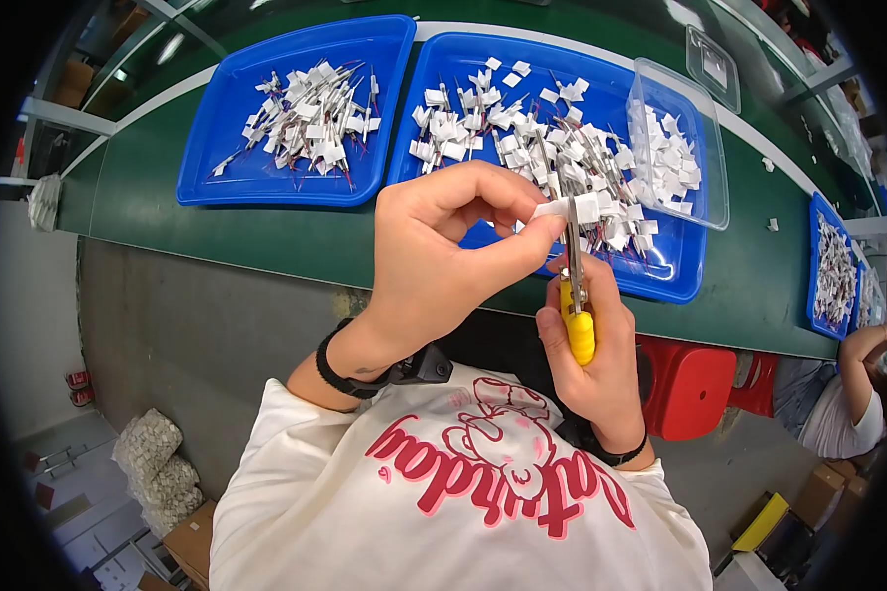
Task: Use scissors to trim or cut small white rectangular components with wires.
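Note:
My left hand (443,261) pinches a small white label (583,207) between thumb and forefinger, in front of the middle blue tray. My right hand (601,360) is wrapped round a pair of yellow-handled snips (578,320), with the metal blades pointing up and away from me. The blades stand at the label, crossing it close to my left fingertips. Whether they have cut into it I cannot tell. Behind my hands, the middle blue tray (675,281) holds many thin wired parts with white label flags.
Another blue tray (202,167) of similar wired parts stands at the left. A clear plastic box (712,187) with white pieces rests in the middle tray's right side. Beyond the green table (138,197) edge are red stools (690,389). A co-worker's arm (857,364) shows at far right.

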Demonstrator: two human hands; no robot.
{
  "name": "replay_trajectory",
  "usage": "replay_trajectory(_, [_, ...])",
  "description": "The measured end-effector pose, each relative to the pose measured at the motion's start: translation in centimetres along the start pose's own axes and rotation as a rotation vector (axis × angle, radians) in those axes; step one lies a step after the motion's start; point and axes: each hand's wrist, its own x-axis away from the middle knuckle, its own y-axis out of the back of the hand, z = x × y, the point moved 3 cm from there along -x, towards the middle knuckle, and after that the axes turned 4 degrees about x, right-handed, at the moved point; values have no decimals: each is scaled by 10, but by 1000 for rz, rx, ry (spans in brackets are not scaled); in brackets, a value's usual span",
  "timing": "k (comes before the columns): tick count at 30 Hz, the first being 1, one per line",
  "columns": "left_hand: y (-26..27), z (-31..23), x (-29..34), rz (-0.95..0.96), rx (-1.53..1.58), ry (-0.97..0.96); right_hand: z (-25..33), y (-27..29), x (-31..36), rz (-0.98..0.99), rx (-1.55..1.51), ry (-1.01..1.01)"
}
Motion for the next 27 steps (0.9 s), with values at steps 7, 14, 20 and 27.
replay_trajectory(7, [-2, 2, 1, -6, 31, -21, 0, 0, 1, -38, 66, 23])
replay_trajectory(14, [-3, -2, 1, -6, 50, 50, -3, -1, -1, -40, 32, 67])
replay_trajectory(20, [-1, -1, -1, -24, 43, 77, -7, -1, 1, -16, 0, 26])
replay_trajectory(27, [54, -12, -13, -193, -192, 79, -14, -4, 2, 242, -710, -130])
